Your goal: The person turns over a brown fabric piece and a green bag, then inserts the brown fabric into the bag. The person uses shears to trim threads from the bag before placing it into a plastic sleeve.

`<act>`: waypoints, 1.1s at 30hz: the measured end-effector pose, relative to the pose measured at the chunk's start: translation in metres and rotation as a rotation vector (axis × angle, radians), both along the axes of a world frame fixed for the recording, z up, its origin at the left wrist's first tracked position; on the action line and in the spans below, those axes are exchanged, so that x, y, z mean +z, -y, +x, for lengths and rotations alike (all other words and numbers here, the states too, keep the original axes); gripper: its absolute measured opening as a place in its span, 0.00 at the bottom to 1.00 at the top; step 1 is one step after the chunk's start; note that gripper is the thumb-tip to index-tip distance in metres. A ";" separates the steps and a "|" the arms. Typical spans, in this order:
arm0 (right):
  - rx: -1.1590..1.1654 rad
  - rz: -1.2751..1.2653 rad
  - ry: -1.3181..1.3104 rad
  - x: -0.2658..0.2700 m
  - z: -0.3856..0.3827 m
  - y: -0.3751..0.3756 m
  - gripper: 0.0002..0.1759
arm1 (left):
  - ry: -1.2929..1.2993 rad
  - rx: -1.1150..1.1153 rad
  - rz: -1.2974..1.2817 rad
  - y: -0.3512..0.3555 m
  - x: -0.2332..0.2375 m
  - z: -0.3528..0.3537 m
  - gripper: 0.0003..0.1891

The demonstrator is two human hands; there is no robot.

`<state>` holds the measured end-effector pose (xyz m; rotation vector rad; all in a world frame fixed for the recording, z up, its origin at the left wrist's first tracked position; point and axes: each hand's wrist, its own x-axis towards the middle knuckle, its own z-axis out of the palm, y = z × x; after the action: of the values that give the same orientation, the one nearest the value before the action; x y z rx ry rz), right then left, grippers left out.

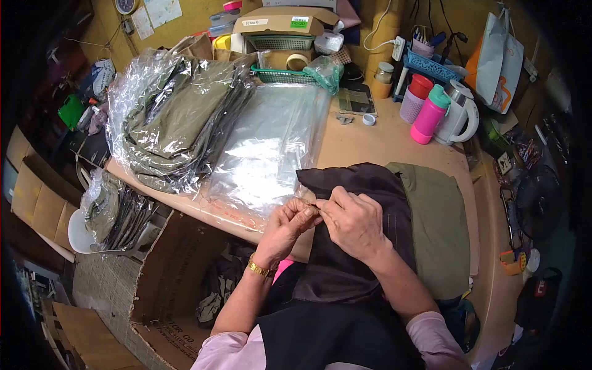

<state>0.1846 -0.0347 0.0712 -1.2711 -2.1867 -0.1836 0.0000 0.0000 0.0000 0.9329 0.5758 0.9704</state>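
My left hand, with a gold watch on the wrist, is closed in a pinch. Its fingertips meet those of my right hand, which is pinched shut too. Whatever sits between the fingertips is too small and hidden to make out. Under and beside both hands spreads a dark brown cloth with a stitched line, reaching from the table towards my lap. To its right, a folded olive-green cloth lies partly beneath it.
Flat clear plastic bags lie left of my hands, beside a pile of bagged olive garments. A pink bottle and a kettle stand at the back right. An open cardboard box is below the table edge.
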 end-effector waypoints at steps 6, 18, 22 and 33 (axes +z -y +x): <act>-0.176 -0.166 -0.402 -0.027 0.011 -0.029 0.22 | -0.406 0.217 0.195 0.016 0.036 -0.030 0.08; -0.543 -0.464 -0.311 -0.085 0.054 -0.106 0.20 | -0.548 0.416 0.427 -0.023 0.016 0.023 0.31; -0.580 -0.510 -0.226 -0.086 0.066 -0.131 0.18 | -0.888 0.650 0.611 -0.107 -0.070 0.092 0.43; -0.736 -0.220 -0.747 -0.111 0.107 -0.157 0.16 | -1.144 0.237 0.691 -0.014 -0.030 0.015 0.19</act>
<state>0.2913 0.1225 -0.0399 -1.8482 -1.0791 0.2268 0.0146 0.0145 -0.0305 2.1036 1.3665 0.7741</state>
